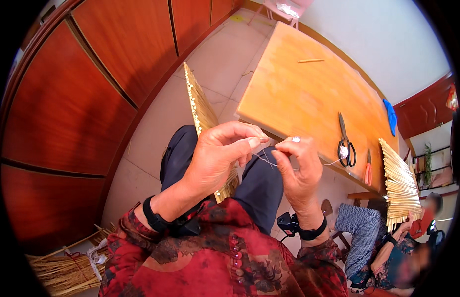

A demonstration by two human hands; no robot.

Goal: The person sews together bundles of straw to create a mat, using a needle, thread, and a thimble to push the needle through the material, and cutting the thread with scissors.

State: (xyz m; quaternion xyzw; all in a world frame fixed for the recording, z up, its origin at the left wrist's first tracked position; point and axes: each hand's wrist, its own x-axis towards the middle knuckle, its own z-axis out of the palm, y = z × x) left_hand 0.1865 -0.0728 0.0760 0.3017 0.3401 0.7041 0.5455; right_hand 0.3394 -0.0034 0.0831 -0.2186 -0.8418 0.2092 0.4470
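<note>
My left hand (215,158) pinches a thin twisted thread (267,161) between thumb and forefinger, with something small and brown at the fingertips that I cannot make out. My right hand (299,168), a ring on one finger, holds the thread in curled fingers just to the right. The thread runs on to a small white ball (344,151) on black scissors (341,128) lying on the table. A panel of bound straw stalks (200,104) stands upright between my dark-trousered legs (257,198), partly hidden behind my hands.
The wooden table (289,74) holds a stick (311,60), red-handled pliers (368,167) and a blue cloth (391,116). A person (383,257) at right holds another straw panel (400,188). Red cabinets (67,99) line the left; straw bundles (67,267) lie lower left; a pink chair (284,7) stands behind.
</note>
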